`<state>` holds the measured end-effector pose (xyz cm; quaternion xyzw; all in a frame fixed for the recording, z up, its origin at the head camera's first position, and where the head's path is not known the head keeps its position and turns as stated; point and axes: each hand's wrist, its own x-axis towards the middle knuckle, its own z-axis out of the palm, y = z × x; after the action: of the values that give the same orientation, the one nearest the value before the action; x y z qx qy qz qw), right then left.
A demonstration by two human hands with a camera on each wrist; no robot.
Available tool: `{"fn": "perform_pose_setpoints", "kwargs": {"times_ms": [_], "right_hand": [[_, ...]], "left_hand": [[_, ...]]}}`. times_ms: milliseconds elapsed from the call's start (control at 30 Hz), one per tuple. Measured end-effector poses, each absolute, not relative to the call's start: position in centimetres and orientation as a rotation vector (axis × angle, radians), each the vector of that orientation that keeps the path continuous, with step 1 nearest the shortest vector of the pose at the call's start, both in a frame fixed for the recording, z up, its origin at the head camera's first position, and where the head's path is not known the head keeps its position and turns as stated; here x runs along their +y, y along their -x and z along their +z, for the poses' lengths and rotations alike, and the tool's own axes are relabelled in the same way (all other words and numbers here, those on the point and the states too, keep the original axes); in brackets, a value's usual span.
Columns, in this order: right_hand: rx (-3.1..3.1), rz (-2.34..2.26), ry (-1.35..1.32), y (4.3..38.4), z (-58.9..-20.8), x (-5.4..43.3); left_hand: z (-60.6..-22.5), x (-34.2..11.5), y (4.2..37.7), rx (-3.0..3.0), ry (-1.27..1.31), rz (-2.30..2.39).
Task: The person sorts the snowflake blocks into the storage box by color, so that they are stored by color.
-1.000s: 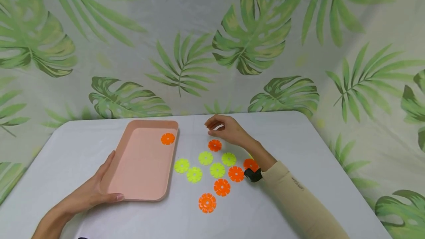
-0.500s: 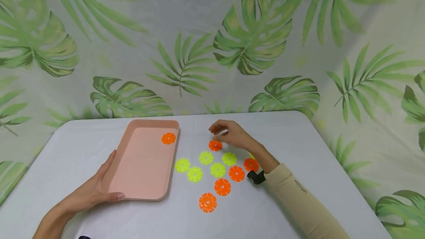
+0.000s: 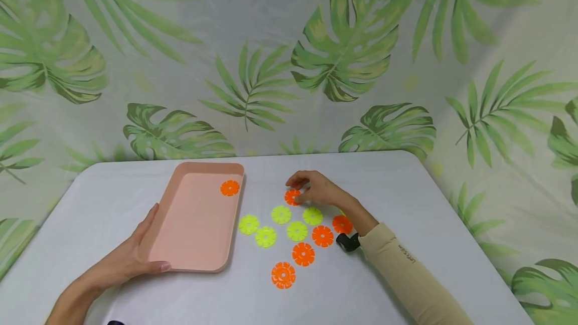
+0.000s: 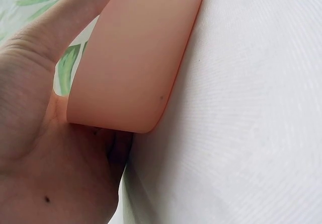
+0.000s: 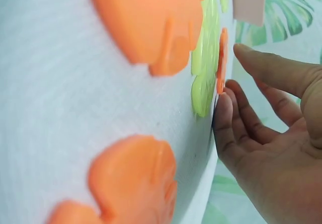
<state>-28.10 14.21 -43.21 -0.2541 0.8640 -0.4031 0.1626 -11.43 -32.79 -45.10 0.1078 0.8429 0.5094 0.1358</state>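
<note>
At the left of the table, a pink tray (image 3: 189, 219) holds one orange notched disc (image 3: 230, 188) near its far right corner. My left hand (image 3: 124, 260) grips the tray's near left corner, thumb along the near wall and fingers along the left side. In the left wrist view the tray's wall (image 4: 126, 58) sits against that palm. My right hand (image 3: 316, 188) is at another orange disc (image 3: 290, 197) lying on the table. In the right wrist view a fingertip touches or nearly touches this disc's edge (image 5: 222, 58), while the thumb stands apart from it.
Several yellow-green discs (image 3: 297, 231) lie between the tray and my right forearm. More orange discs (image 3: 303, 254) are spread nearer the front, one (image 3: 342, 224) close to the right wrist. A leaf-printed cloth (image 3: 253, 89) hangs behind the white table (image 3: 433, 245).
My right hand has come down and slightly right onto the far orange disc, its fingers now around the disc's edge. The left hand and tray stay in place.
</note>
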Motion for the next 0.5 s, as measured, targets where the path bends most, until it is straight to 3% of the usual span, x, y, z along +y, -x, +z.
{"fn": "perform_pose_setpoints", "kwargs": {"times_ms": [500], "right_hand": [[2.515, -0.95, 0.716, 28.27, -42.73, 13.66]], "left_hand": [[-44.84, -32.6, 11.05, 2.457, -0.318, 1.457]]}}
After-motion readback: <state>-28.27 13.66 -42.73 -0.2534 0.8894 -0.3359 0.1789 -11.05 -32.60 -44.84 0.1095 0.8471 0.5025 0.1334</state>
